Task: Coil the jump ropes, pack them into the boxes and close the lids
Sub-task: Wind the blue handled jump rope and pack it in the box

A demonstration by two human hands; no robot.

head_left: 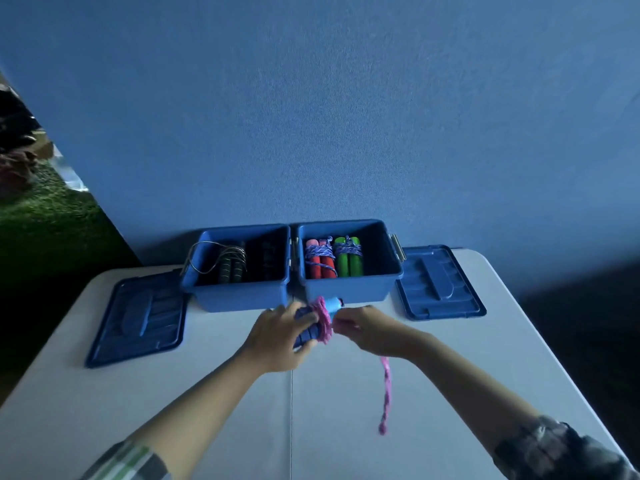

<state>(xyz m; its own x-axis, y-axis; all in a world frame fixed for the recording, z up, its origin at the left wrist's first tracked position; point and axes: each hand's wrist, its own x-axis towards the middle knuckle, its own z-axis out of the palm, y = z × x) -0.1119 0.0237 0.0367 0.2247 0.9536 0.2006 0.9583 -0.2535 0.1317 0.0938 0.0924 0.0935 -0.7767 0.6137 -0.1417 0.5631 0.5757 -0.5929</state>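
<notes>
The left hand [277,336] gripped the dark blue foam handles [306,329] as a core, near the right blue plastic box [349,292]. The right hand [363,332] pinched the pink braided rope [385,389], its tail dangling, likely for another wrap.

Two open boxes [239,292] [349,289]; two loose lids [138,317] [440,284]; four jump ropes: one black [232,268], one red [320,261], one green [348,259], one pink-corded [385,393]; two hands [277,337] [367,332].
</notes>
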